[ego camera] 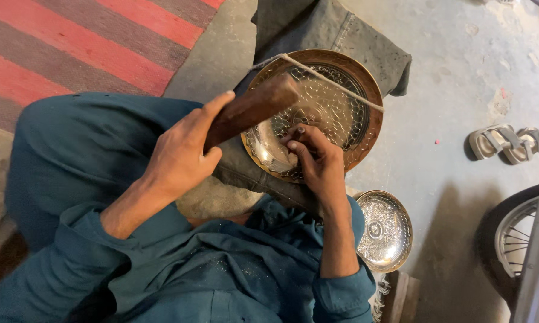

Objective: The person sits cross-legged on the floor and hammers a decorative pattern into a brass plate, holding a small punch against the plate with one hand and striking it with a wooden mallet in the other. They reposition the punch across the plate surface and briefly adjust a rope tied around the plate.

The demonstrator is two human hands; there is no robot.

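Large engraved brass plate (335, 113) propped on grey cloth (317, 30), cord (329, 81) across face. Left hand (182, 155) clenched round wooden mallet (251, 110) above plate. Right hand (317, 161) pinches small tool, barely visible, against plate surface. Smaller silver plate (384, 230) on floor, beside right elbow.

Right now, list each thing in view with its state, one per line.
Large engraved plate: tilted on dark cloth, cord across it.
Wooden mallet: raised over the plate.
Left hand: gripping the mallet.
Right hand: fingers pinched on the plate; any tool hidden.
Small silver plate: flat on floor.
Sandals: lying on floor, unworn.
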